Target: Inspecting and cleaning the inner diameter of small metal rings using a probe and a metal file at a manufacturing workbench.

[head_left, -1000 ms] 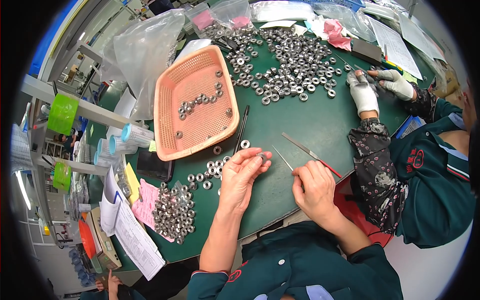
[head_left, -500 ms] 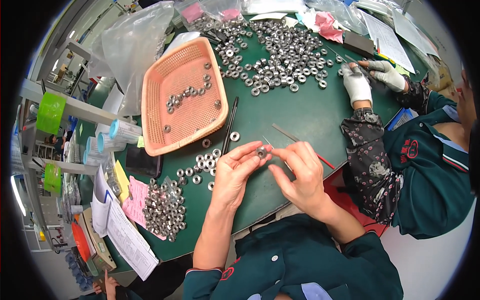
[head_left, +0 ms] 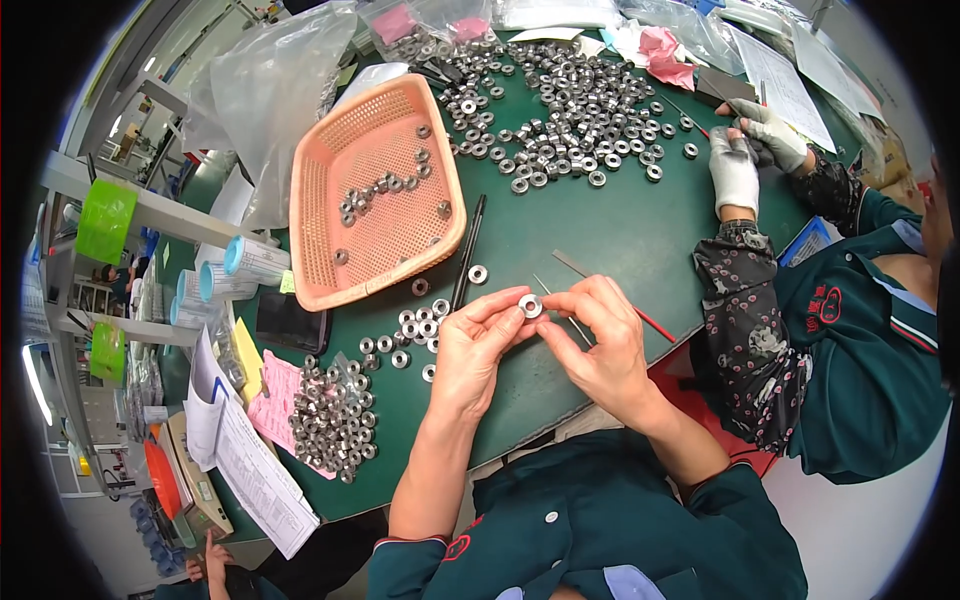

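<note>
We have two bare hands meeting mid-frame over the green surface (head_left: pixel 550 225). The left hand (head_left: pixel 468 350) pinches a metal ring (head_left: pixel 524 303) between thumb and fingertips, other fingers curled behind. So the ring is up in the fingers, just right of frame centre, its hole toward us.

The right hand (head_left: pixel 612 352) is half curled: thumb and forefinger come to the ring's right edge, and a thin metal rod (head_left: pixel 578 332) runs through its grasp, tip poking out up-left. We can't tell if the rod touches the ring.

Just behind the right hand we see a flat file (head_left: pixel 572 263) with a red handle, lying on the surface. Left of centre, a black stick (head_left: pixel 468 252) leans close by the orange basket (head_left: pixel 385 225), which has a few rings in it. Loose rings (head_left: pixel 410 325) sit left of the left hand; a denser pile (head_left: pixel 333 420) lies lower left, partly on pink paper (head_left: pixel 268 410). Big ring heap (head_left: pixel 580 125) at top centre. Upper right: a co-worker's white-gloved hands (head_left: pixel 737 180), held close together.
</note>
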### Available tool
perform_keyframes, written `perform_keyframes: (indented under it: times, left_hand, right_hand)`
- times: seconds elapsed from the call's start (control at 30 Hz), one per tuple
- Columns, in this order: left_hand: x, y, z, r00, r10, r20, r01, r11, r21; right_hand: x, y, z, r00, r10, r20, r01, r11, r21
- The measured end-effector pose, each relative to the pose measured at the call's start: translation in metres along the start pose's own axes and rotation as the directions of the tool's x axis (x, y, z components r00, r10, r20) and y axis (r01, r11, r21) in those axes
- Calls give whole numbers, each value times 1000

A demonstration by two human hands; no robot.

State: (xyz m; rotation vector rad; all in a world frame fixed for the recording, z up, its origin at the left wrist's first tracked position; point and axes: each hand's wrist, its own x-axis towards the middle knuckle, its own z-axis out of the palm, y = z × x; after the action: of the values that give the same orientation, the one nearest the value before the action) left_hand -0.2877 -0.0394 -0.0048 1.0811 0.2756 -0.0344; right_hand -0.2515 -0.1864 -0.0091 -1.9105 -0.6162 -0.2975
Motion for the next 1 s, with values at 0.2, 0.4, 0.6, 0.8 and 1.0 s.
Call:
perform_keyframes:
  times: [0.2, 0.4, 0.6, 0.8, 1.0]
  left_hand:
    - [2, 0, 0, 999, -50, -5, 50, 999, -20]
    - [2, 1, -3, 997, -67, 33, 69, 997, -39]
    - [1, 4, -3, 998, -60, 18, 60, 998, -20]
    - [2, 4, -1, 999, -42, 19, 42, 999, -10]
    - [3, 2, -3, 998, -54, 33, 55, 997, -50]
  right_hand:
    - [2, -1, -1, 1000, -15, -3, 15, 1000, 1]
    - [-2, -4, -6, 999, -43, 1, 43, 997, -69]
    - [-21, -3, -20, 978, 44, 206, 64, 870, -489]
    - [-24, 8, -16, 992, 1, 122, 68, 830, -553]
    - [-21, 12, -25, 990, -11, 142, 87, 837, -540]
